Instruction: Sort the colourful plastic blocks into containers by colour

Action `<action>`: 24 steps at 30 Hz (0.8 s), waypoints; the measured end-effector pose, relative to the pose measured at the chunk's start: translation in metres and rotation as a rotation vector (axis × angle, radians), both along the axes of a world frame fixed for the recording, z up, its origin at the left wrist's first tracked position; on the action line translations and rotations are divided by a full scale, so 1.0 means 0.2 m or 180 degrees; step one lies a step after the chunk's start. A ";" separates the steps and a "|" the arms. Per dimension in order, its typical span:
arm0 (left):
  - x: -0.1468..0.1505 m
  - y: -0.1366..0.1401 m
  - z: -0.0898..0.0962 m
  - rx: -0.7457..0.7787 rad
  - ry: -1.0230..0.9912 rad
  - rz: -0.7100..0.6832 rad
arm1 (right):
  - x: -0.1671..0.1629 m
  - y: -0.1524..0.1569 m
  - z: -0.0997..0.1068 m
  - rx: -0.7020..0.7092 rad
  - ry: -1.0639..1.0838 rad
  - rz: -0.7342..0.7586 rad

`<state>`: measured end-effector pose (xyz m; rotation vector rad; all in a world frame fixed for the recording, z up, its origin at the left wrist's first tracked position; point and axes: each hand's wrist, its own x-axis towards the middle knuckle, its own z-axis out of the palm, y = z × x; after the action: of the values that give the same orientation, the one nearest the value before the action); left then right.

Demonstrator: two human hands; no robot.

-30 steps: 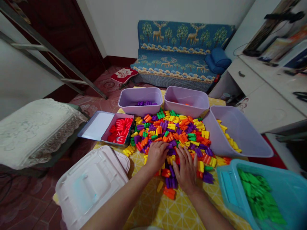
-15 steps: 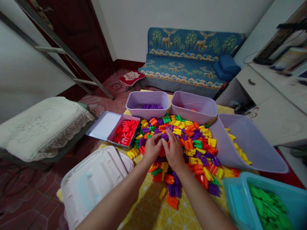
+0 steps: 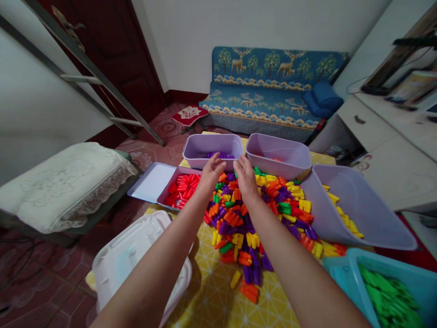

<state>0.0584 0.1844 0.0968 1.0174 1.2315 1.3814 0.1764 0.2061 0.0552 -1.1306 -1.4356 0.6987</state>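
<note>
My left hand (image 3: 212,173) is raised at the near rim of a lilac bin (image 3: 194,162) holding purple plastic pieces (image 3: 218,155). Its fingers are apart, with nothing visible in them. Beside it, near the bin's right corner, my right hand (image 3: 245,175) has its fingers stretched forward and also shows nothing held. Below and between both hands lies a heap of mixed plastic pieces (image 3: 234,218) in orange, purple, yellow, green and red. They look like short, paired tubes.
A lilac bin with a few orange pieces (image 3: 278,169) stands right of the first. Farther right are a larger bin (image 3: 368,205) with yellow pieces and a turquoise tub (image 3: 355,269) with green ones. At left, an open case (image 3: 146,182) holds red pieces; white lids (image 3: 128,255) lie nearer.
Both hands have moved forward from the middle of the heap to the near rim of the lilac bin. They were close together over the pieces and are now spread apart.
</note>
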 end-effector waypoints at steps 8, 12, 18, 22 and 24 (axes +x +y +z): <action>0.12 -0.62 -0.43 0.0775 0.3517 -0.0439 | 0.30 -0.67 -0.25 0.0132 -0.1409 -0.0551; 0.15 -0.69 -0.48 0.0979 0.3936 -0.0474 | 0.37 -0.87 -0.35 0.0230 -0.1964 -0.0392; 0.18 -0.67 -0.47 0.1026 0.4033 -0.0223 | 0.39 -0.89 -0.33 0.0251 -0.2011 -0.0437; 0.20 -0.66 -0.48 0.1043 0.4085 -0.0176 | 0.42 -0.66 -0.19 0.0345 -0.2015 -0.0703; 0.20 -0.66 -0.49 0.1047 0.4115 -0.0186 | 0.42 -0.53 -0.14 0.0194 -0.2241 -0.0766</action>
<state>0.0975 0.0516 -0.0003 2.3356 1.8313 0.7992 0.2610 0.1005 0.0274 -1.5551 -1.8338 0.0702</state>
